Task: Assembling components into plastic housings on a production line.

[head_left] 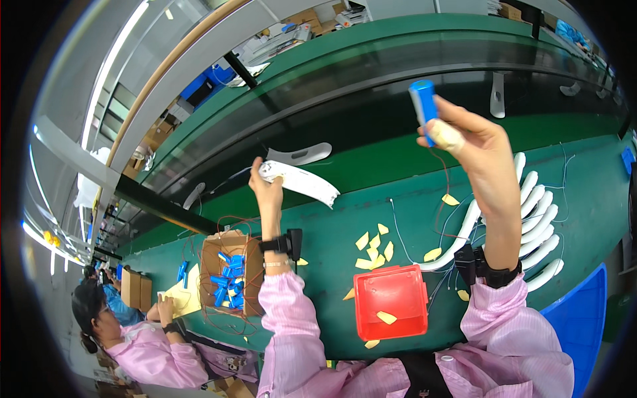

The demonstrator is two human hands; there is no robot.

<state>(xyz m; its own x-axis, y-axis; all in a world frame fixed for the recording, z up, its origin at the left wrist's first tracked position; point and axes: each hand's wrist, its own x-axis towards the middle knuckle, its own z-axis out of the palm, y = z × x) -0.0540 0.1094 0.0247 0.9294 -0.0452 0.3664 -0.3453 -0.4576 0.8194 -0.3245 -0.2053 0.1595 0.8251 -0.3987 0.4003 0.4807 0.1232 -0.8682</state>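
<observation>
My left hand (267,191) is closed around one end of a white curved plastic shell (306,183), raised over the near edge of the dark belt. Farther right and higher, my right hand (483,142) grips a blue cylindrical battery (423,109) between thumb and fingers. A thin red wire (446,174) trails down from it, and a pale wrap covers the thumb. Below the hands, several small yellow pads (373,254) lie scattered on the green table. Beside my right forearm is a row of white curved handles (539,222) with thin wires.
A red plastic box (359,312) sits near me, with a yellow pad in it. To its left, a cardboard box (252,282) holds several blue batteries. The dark conveyor belt (391,106) carries white shells. A co-worker (149,341) sits at left; a blue bin (584,318) stands at right.
</observation>
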